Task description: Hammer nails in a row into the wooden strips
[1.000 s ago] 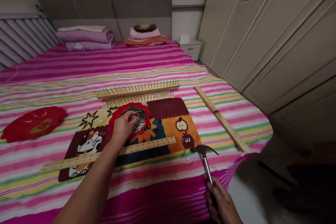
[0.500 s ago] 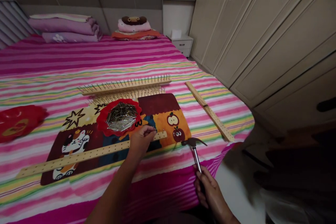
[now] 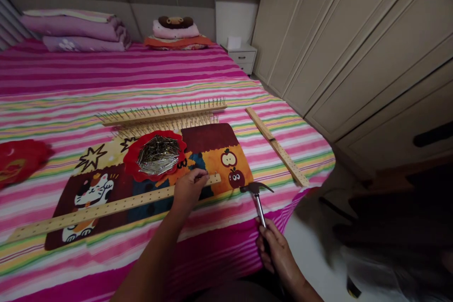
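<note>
My left hand [image 3: 191,188] is closed in a pinch over the right part of a long wooden strip [image 3: 138,199] with rows of holes. A thin nail, mostly hidden, seems to be between the fingertips. Another nail [image 3: 215,175] stands upright near the strip's right end. My right hand [image 3: 278,247] grips the handle of a claw hammer [image 3: 259,200], its head resting low beside the mat's right edge. Loose nails [image 3: 159,155] fill a red scalloped dish [image 3: 131,163] behind my left hand. Under strip and dish lies a patterned mat [image 3: 208,133].
Wooden strips studded with upright nails [image 3: 166,114] lie behind the dish. Two more strips [image 3: 286,158] lie end to end on the right. A red plate [image 3: 23,160] is at the left. Striped bedding [image 3: 226,68] covers the bed; wardrobe doors [image 3: 339,47] stand on the right.
The view has shifted slightly, so everything sits a little further left. My left hand stays pinched at the strip, and my right hand still holds the hammer.
</note>
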`<state>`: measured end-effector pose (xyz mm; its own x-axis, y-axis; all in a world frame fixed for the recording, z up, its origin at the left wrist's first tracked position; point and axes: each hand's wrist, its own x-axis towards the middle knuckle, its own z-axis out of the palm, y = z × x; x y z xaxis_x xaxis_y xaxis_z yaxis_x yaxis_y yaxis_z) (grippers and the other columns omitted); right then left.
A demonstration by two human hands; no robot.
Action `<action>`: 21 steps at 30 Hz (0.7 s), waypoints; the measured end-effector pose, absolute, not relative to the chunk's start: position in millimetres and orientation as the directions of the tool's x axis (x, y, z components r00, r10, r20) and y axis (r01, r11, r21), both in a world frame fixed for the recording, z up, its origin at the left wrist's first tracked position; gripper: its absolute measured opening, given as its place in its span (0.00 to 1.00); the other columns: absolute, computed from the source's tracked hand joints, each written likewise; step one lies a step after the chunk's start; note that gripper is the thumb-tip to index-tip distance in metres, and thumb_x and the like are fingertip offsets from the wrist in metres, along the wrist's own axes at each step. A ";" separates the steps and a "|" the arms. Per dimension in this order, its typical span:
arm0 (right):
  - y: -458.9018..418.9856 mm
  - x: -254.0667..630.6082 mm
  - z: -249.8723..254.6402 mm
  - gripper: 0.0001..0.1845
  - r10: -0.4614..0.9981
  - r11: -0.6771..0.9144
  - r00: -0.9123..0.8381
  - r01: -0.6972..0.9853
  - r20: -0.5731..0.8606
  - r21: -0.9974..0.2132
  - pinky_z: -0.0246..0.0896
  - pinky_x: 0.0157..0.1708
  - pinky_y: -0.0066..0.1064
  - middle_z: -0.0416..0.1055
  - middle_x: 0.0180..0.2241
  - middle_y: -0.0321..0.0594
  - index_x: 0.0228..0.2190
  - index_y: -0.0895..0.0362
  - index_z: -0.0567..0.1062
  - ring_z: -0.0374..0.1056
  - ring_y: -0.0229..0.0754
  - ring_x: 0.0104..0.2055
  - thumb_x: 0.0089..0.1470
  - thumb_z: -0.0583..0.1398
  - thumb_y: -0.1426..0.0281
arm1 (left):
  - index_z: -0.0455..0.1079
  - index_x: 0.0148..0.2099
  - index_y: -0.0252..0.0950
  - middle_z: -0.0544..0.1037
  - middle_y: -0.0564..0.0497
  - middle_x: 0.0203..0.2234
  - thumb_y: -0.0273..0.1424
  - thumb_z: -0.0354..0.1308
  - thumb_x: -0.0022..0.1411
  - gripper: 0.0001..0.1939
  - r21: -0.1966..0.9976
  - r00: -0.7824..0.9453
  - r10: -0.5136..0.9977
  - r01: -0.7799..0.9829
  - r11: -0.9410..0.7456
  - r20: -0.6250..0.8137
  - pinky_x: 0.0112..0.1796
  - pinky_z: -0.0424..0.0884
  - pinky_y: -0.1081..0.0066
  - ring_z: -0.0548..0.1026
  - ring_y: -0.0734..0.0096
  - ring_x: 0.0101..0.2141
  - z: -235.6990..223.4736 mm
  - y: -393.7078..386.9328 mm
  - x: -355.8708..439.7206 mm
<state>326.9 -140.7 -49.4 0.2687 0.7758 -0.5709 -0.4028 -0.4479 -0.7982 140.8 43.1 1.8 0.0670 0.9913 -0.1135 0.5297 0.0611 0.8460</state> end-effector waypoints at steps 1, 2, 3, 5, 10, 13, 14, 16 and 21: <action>-140.8 326.5 -49.0 0.23 0.774 -0.447 0.273 -0.404 -0.572 -0.798 0.35 0.07 0.15 0.59 0.14 0.22 0.43 0.53 0.64 0.42 0.25 0.09 0.48 0.58 0.55 | 0.73 0.31 0.40 0.72 0.58 0.18 0.39 0.56 0.49 0.10 0.847 0.066 0.992 0.528 0.058 -0.109 0.26 0.60 0.74 0.68 0.73 0.23 1.0 43.3 140.7; -140.8 326.0 -48.5 0.23 0.771 -0.448 0.275 -0.405 -0.574 -0.797 0.35 0.07 0.16 0.59 0.14 0.22 0.43 0.53 0.65 0.41 0.25 0.09 0.48 0.58 0.55 | 0.73 0.31 0.40 0.72 0.58 0.18 0.39 0.56 0.49 0.10 0.848 0.065 0.992 0.527 0.054 -0.104 0.26 0.61 0.74 0.68 0.73 0.23 0.4 43.7 140.7; -140.8 325.7 -48.1 0.23 0.769 -0.450 0.277 -0.405 -0.576 -0.796 0.35 0.08 0.16 0.59 0.14 0.22 0.43 0.53 0.65 0.41 0.25 0.09 0.48 0.58 0.55 | 0.73 0.31 0.40 0.72 0.58 0.18 0.39 0.56 0.49 0.10 0.848 0.063 0.993 0.528 0.051 -0.099 0.26 0.61 0.74 0.68 0.73 0.23 0.0 44.0 140.8; -140.8 325.3 -47.4 0.22 0.770 -0.448 0.277 -0.405 -0.574 -0.797 0.34 0.08 0.16 0.59 0.14 0.22 0.43 0.53 0.64 0.41 0.25 0.09 0.48 0.58 0.56 | 0.73 0.31 0.40 0.72 0.58 0.18 0.38 0.55 0.50 0.10 0.841 0.069 0.994 0.539 0.035 -0.086 0.27 0.61 0.74 0.68 0.73 0.23 -0.3 44.6 140.7; -141.0 323.5 -47.2 0.23 0.776 -0.440 0.278 -0.404 -0.566 -0.802 0.35 0.08 0.16 0.59 0.14 0.23 0.43 0.52 0.65 0.41 0.26 0.09 0.47 0.59 0.55 | 0.73 0.31 0.41 0.75 0.57 0.23 0.36 0.54 0.52 0.08 0.782 0.121 0.992 0.622 -0.042 -0.043 0.29 0.61 0.73 0.70 0.73 0.25 1.0 42.2 140.6; -142.3 319.9 -45.6 0.26 0.775 -0.424 0.306 -0.398 -0.553 -0.814 0.34 0.08 0.17 0.57 0.14 0.22 0.42 0.53 0.66 0.41 0.26 0.10 0.44 0.61 0.53 | 0.72 0.31 0.40 0.75 0.55 0.26 0.34 0.53 0.54 0.08 0.747 0.149 0.988 0.651 -0.135 0.049 0.32 0.62 0.73 0.71 0.72 0.29 1.7 39.0 141.5; -142.8 318.5 -43.5 0.26 0.778 -0.418 0.311 -0.392 -0.545 -0.820 0.34 0.09 0.18 0.57 0.14 0.22 0.42 0.54 0.66 0.41 0.27 0.10 0.44 0.61 0.53 | 0.72 0.31 0.40 0.75 0.55 0.27 0.33 0.52 0.54 0.08 0.733 0.159 0.984 0.660 -0.163 0.076 0.33 0.63 0.72 0.71 0.72 0.30 1.7 38.1 141.9; -143.1 315.9 -35.3 0.27 0.797 -0.411 0.304 -0.359 -0.522 -0.838 0.35 0.10 0.19 0.56 0.14 0.23 0.43 0.54 0.68 0.43 0.28 0.11 0.44 0.60 0.52 | 0.72 0.31 0.40 0.75 0.54 0.28 0.33 0.51 0.55 0.08 0.710 0.180 0.979 0.677 -0.195 0.097 0.34 0.62 0.72 0.71 0.72 0.30 1.5 36.8 142.3; -129.4 314.5 6.9 0.25 0.913 -0.322 0.247 -0.051 -0.324 -0.945 0.49 0.18 0.25 0.62 0.18 0.30 0.49 0.54 0.70 0.55 0.35 0.19 0.52 0.57 0.56 | 0.71 0.32 0.40 0.75 0.53 0.30 0.32 0.51 0.57 0.08 0.664 0.217 0.972 0.714 -0.222 0.091 0.33 0.62 0.73 0.71 0.72 0.31 -0.2 35.9 142.1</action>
<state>314.5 -129.4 6.9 0.2469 0.9132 -0.3242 -0.0506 -0.3219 -0.9454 142.1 35.9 -0.2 0.2174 0.9718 0.0914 0.7136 -0.2221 0.6644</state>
